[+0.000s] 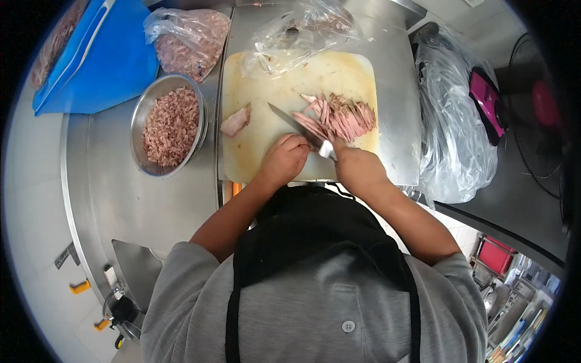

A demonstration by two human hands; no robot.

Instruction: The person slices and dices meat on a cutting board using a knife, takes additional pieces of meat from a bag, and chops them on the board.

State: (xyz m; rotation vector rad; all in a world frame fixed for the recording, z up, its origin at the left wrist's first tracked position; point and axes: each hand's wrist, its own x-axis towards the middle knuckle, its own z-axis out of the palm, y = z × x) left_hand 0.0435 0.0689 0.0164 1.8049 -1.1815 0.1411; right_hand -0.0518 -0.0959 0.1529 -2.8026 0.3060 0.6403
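My right hand [359, 167] is wrapped round the handle of a kitchen knife [293, 123]. The blade slants up and left across a pale, stained cutting board [260, 91]. Close to the blade's left side, my left hand [285, 160] rests on the board with its fingers curled in. Whatever its fingertips may pinch is hidden. Right of the knife lies a heap of meat strips [345, 116], some touching the blade. A separate chunk of meat [236, 120] sits at the board's left side.
Diced meat fills a metal colander [138, 130] on the steel counter [151, 212] at left. Behind it are a bag of meat [189, 45] and a blue bag [100, 66]. Clear plastic [284, 45] overlaps the board's far edge. Plastic bags [451, 133] lie at right.
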